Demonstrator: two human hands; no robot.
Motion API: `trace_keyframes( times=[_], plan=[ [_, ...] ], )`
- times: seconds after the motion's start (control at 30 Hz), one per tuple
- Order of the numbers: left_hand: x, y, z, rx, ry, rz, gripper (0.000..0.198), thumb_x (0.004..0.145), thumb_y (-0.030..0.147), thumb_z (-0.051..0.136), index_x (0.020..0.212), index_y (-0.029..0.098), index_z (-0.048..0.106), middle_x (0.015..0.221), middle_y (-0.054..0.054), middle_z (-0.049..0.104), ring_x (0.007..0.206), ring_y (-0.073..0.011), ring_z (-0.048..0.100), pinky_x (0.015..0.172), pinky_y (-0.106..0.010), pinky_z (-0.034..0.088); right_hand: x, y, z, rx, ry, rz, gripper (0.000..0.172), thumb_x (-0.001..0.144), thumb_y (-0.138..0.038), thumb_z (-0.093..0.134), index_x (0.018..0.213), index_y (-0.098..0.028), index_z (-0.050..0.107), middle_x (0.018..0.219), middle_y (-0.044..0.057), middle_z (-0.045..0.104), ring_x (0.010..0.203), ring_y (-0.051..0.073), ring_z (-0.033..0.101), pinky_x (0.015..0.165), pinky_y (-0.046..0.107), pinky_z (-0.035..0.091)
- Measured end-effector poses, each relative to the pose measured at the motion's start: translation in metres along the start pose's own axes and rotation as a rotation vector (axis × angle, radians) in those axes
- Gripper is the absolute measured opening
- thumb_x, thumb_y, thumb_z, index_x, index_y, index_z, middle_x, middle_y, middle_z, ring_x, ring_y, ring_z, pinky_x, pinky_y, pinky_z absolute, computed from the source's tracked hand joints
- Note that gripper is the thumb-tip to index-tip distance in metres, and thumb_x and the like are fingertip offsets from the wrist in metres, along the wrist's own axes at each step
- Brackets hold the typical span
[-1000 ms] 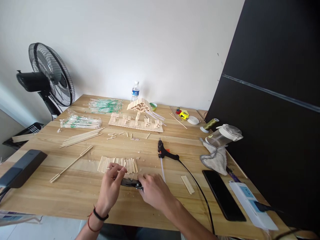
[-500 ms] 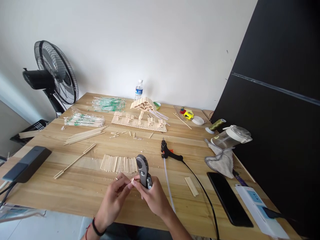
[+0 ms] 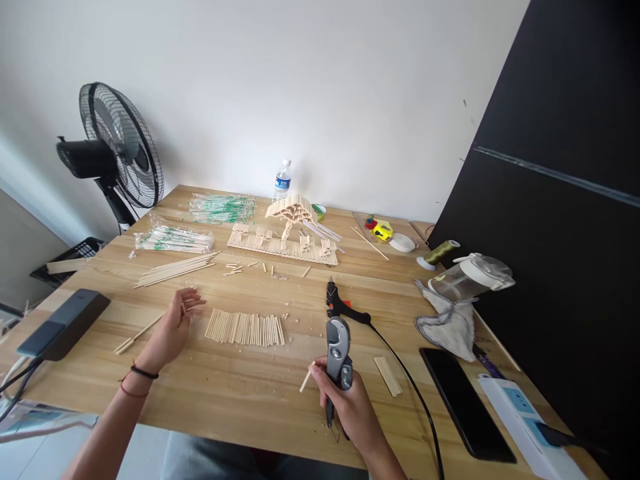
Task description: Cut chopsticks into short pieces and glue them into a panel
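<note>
In my right hand [image 3: 345,393] is a grey hand cutter [image 3: 338,347], its head pointing away from me. A short wooden stick [image 3: 307,378] is pinched between that hand's thumb and forefinger. My left hand [image 3: 176,320] is at the left, its fingers loosely spread, over the far end of some long wooden sticks [image 3: 135,339] and partly hiding them. Whether it touches them I cannot tell. Between the hands, short cut sticks [image 3: 244,328] lie side by side in a row. Beyond the cutter rests a black glue gun [image 3: 340,303].
A stick-built model with a roof [image 3: 293,210] stands towards the back, before a water bottle [image 3: 283,181]. Wrapped sticks [image 3: 175,238] lie at the left. On the right are a phone [image 3: 466,403], a power strip [image 3: 530,420] and the glue gun's cable [image 3: 415,393].
My hands were together at the short stick and have parted. The left let go and moved left and away from me; the right moved right with the cutter and the stick.
</note>
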State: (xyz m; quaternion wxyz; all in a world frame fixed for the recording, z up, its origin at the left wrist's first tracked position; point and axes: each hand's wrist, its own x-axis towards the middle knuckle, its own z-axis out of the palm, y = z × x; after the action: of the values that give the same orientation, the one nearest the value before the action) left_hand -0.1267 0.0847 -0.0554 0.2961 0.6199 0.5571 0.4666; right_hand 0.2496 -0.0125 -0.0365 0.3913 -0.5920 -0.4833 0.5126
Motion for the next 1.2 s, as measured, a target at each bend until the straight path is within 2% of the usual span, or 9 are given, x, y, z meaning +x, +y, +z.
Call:
trace_keyframes(
  times=[0.1, 0.2, 0.33, 0.43, 0.57, 0.77, 0.93, 1.03, 1.2],
  plan=[
    [-0.002, -0.003, 0.007, 0.042, -0.044, -0.005, 0.039, 0.094, 0.031, 0.055, 0.131, 0.023, 0.047, 0.132, -0.015, 0.066, 0.129, -0.0286, 0.07, 0.11, -0.05, 0.057, -0.003, 0.007, -0.009, -0.003, 0.019, -0.001, 0.059, 0.089, -0.074, 0.069, 0.097, -0.016, 0.071, 0.052, -0.003, 0.057, 0.055, 0.018, 0.054, 0.065, 0.032, 0.046],
    [-0.007, 0.001, 0.008, 0.094, -0.072, -0.004, 0.038, 0.095, 0.033, 0.052, 0.131, 0.023, 0.049, 0.135, -0.016, 0.068, 0.132, -0.0296, 0.069, 0.111, -0.05, 0.057, -0.002, 0.011, -0.015, 0.005, 0.039, 0.002, 0.058, 0.088, -0.074, 0.07, 0.096, -0.016, 0.072, 0.052, -0.003, 0.058, 0.055, 0.018, 0.054, 0.064, 0.032, 0.045],
    [-0.01, 0.012, 0.0, 0.203, -0.078, 0.002, 0.038, 0.094, 0.037, 0.053, 0.128, 0.021, 0.059, 0.126, -0.015, 0.072, 0.113, -0.0293, 0.075, 0.1, -0.049, 0.061, 0.001, 0.01, -0.017, -0.012, 0.055, 0.003, 0.059, 0.087, -0.075, 0.071, 0.096, -0.016, 0.072, 0.052, -0.001, 0.06, 0.055, 0.019, 0.056, 0.064, 0.033, 0.046],
    [-0.013, 0.021, -0.001, 0.291, -0.086, 0.013, 0.034, 0.092, 0.041, 0.059, 0.118, 0.021, 0.068, 0.104, -0.01, 0.075, 0.091, -0.0265, 0.073, 0.086, -0.043, 0.06, 0.003, 0.004, -0.014, -0.01, 0.045, 0.004, 0.058, 0.087, -0.074, 0.073, 0.096, -0.017, 0.072, 0.052, -0.001, 0.061, 0.055, 0.02, 0.057, 0.064, 0.034, 0.047],
    [-0.015, 0.027, 0.007, 0.363, -0.095, 0.017, 0.029, 0.09, 0.041, 0.062, 0.11, 0.022, 0.071, 0.079, -0.003, 0.07, 0.071, -0.0224, 0.067, 0.069, -0.034, 0.055, 0.004, -0.001, -0.007, -0.011, 0.03, 0.004, 0.06, 0.085, -0.076, 0.073, 0.093, -0.017, 0.073, 0.052, 0.0, 0.061, 0.054, 0.02, 0.056, 0.062, 0.033, 0.046],
    [-0.016, 0.028, 0.012, 0.391, -0.092, 0.013, 0.027, 0.087, 0.034, 0.055, 0.108, 0.021, 0.068, 0.078, -0.003, 0.072, 0.069, -0.0217, 0.069, 0.067, -0.032, 0.055, 0.003, 0.002, -0.005, -0.013, 0.015, 0.012, 0.061, 0.085, -0.077, 0.072, 0.093, -0.017, 0.072, 0.053, -0.001, 0.062, 0.056, 0.02, 0.058, 0.065, 0.033, 0.048],
    [-0.015, 0.027, 0.011, 0.412, -0.085, -0.01, 0.031, 0.093, 0.04, 0.051, 0.108, 0.02, 0.069, 0.079, -0.005, 0.075, 0.071, -0.0232, 0.072, 0.066, -0.032, 0.055, 0.005, -0.001, -0.009, -0.037, 0.011, 0.029, 0.058, 0.087, -0.075, 0.069, 0.095, -0.017, 0.071, 0.055, -0.002, 0.06, 0.058, 0.02, 0.058, 0.065, 0.033, 0.048],
    [-0.014, 0.027, 0.01, 0.419, -0.1, -0.014, 0.034, 0.096, 0.044, 0.05, 0.108, 0.02, 0.07, 0.08, -0.005, 0.077, 0.07, -0.0234, 0.072, 0.065, -0.033, 0.055, 0.015, -0.012, -0.012, -0.15, -0.037, 0.036, 0.055, 0.09, -0.071, 0.062, 0.093, -0.017, 0.069, 0.055, -0.003, 0.057, 0.056, 0.02, 0.058, 0.064, 0.032, 0.048],
    [-0.013, 0.032, 0.009, 0.424, -0.131, 0.005, 0.035, 0.097, 0.045, 0.05, 0.108, 0.019, 0.071, 0.081, -0.007, 0.078, 0.07, -0.0244, 0.073, 0.065, -0.034, 0.056, 0.048, -0.033, -0.009, -0.276, -0.107, 0.028, 0.035, 0.086, -0.055, 0.066, 0.079, -0.021, 0.064, 0.052, -0.006, 0.052, 0.048, 0.017, 0.054, 0.055, 0.029, 0.045]
  ],
)
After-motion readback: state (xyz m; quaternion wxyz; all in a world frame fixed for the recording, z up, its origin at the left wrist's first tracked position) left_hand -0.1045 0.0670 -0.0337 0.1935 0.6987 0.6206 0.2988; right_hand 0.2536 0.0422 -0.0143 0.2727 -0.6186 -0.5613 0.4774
